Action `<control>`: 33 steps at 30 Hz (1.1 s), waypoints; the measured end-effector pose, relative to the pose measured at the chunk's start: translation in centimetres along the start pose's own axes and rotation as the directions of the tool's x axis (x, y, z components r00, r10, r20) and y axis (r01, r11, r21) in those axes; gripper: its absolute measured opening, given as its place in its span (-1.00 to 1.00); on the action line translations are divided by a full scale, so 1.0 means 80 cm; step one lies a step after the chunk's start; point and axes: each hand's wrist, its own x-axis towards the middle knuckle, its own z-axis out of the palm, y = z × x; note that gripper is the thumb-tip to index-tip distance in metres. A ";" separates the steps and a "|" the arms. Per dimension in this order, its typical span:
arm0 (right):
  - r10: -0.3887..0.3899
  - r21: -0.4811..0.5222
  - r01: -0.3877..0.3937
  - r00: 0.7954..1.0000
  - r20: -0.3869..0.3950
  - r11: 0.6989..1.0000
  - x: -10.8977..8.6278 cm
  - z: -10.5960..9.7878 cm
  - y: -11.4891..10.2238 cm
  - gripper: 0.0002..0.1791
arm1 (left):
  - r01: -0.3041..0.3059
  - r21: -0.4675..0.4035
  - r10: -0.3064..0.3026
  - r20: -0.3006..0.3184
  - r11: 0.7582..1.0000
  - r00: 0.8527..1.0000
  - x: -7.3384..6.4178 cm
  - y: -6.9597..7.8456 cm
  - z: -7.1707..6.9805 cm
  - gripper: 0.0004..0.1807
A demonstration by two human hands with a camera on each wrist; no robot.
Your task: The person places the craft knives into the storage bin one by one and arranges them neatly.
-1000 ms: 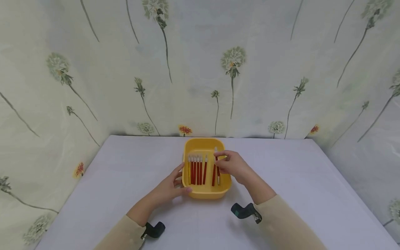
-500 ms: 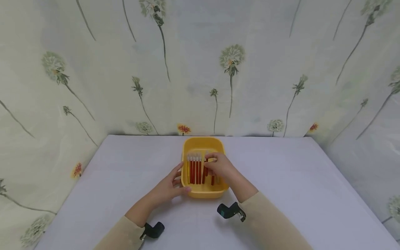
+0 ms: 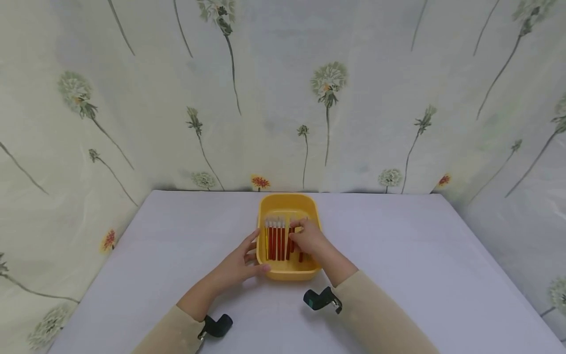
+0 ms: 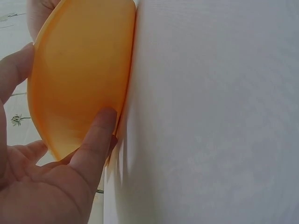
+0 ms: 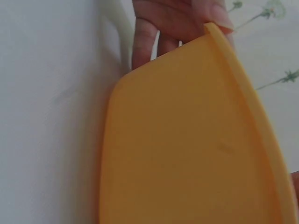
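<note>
A yellow plastic tray point(image 3: 288, 275) stands on the white table. Inside, several slim red sticks with pale tips, like paintbrushes point(image 3: 278, 243), lie side by side, with a yellow one point(image 3: 267, 246) at the left end. My left hand point(image 3: 240, 263) grips the tray's near left corner, thumb at the rim, fingers along the side; the left wrist view shows fingers point(image 4: 96, 144) against the outer wall. Over the tray's right half, my right hand point(image 3: 309, 239) pinches another red stick point(image 3: 292, 241) beside the row. That hand partly covers the sticks on the right.
White table point(image 3: 389, 231) surrounds the tray, its back edge close behind it. A floral backdrop point(image 3: 265, 98) rises beyond. Dark wrist cameras point(image 3: 323, 298) hang near both sleeves. The tray's outer wall point(image 5: 187, 140) fills much of the right wrist view.
My right hand has moved left and slightly down inside the tray, bringing the pinched red stick up to the row. My left hand stays on the corner.
</note>
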 end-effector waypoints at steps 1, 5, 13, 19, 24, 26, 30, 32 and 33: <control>-0.003 -0.016 0.003 1.000 -0.001 1.000 0.000 0.000 0.000 -0.64 | 0.001 0.002 -0.001 0.002 1.000 1.000 0.000 0.000 0.000 0.12; -0.004 -0.083 0.003 1.000 -0.014 0.997 0.001 0.002 0.000 -0.65 | 0.004 0.005 -0.004 0.010 1.000 1.000 -0.001 0.000 -0.001 0.12; 0.012 -0.121 -0.015 1.000 -0.026 0.992 0.003 0.002 0.000 -0.66 | 0.005 0.010 -0.005 0.008 1.000 1.000 0.000 0.000 0.000 0.13; -0.005 -0.168 -0.001 0.999 -0.032 0.986 0.007 0.003 0.002 -0.66 | 0.003 0.012 -0.004 0.009 1.000 1.000 0.000 0.000 0.000 0.14; -0.012 -0.196 0.004 0.999 -0.041 0.981 0.009 0.004 0.003 -0.65 | 0.007 0.020 -0.007 0.006 1.000 1.000 0.000 0.001 0.000 0.15; -0.017 -0.208 0.007 0.999 -0.045 0.978 0.009 0.005 0.004 -0.65 | 0.009 0.022 -0.009 0.003 1.000 1.000 0.001 0.002 0.000 0.15; -0.017 -0.218 0.006 0.999 -0.050 0.976 0.010 0.005 0.005 -0.65 | 0.011 0.025 -0.011 -0.002 1.000 1.000 0.000 0.003 0.000 0.14; -0.012 -0.215 0.001 0.999 -0.047 0.977 0.010 0.006 0.006 -0.64 | 0.013 0.024 -0.013 -0.004 1.000 1.000 -0.001 0.004 0.001 0.14; -0.009 -0.217 -0.002 0.999 -0.048 0.976 0.010 0.006 0.006 -0.64 | 0.014 0.022 -0.014 -0.005 1.000 1.000 -0.001 0.003 0.001 0.13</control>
